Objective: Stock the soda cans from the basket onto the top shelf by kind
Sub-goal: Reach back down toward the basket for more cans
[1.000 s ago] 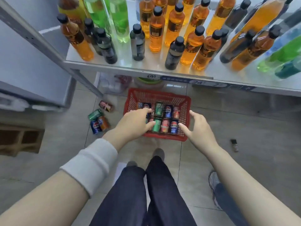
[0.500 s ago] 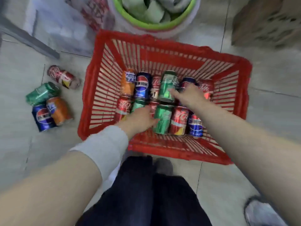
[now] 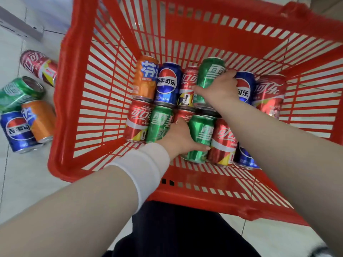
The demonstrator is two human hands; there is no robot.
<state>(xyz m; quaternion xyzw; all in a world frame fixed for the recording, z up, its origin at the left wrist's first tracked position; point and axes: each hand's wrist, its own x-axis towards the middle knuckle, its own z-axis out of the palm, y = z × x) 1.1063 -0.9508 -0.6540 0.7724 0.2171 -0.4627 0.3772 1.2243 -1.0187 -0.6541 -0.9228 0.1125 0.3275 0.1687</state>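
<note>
A person reaches into a red basket (image 3: 55,130) on the floor.
The left hand (image 3: 179,139) curls its fingers round a near-row Sprite can (image 3: 202,134); the right hand (image 3: 220,89) wraps its fingers round a far-row Sprite can (image 3: 210,73). Coca-Cola cans (image 3: 137,125), Pepsi cans (image 3: 168,84) and a Fanta can (image 3: 145,78) lie packed beside them. Four loose cans (image 3: 38,120) lie left of the basket.

Left wrist: a wide white cloth wristband (image 3: 141,167), plain and unmarked, just behind the left hand (image 3: 178,138).
Right forearm (image 3: 269,138): bare to the frame's edge.
Legs: dark, near-black trousers (image 3: 176,234), softly folded.
</note>
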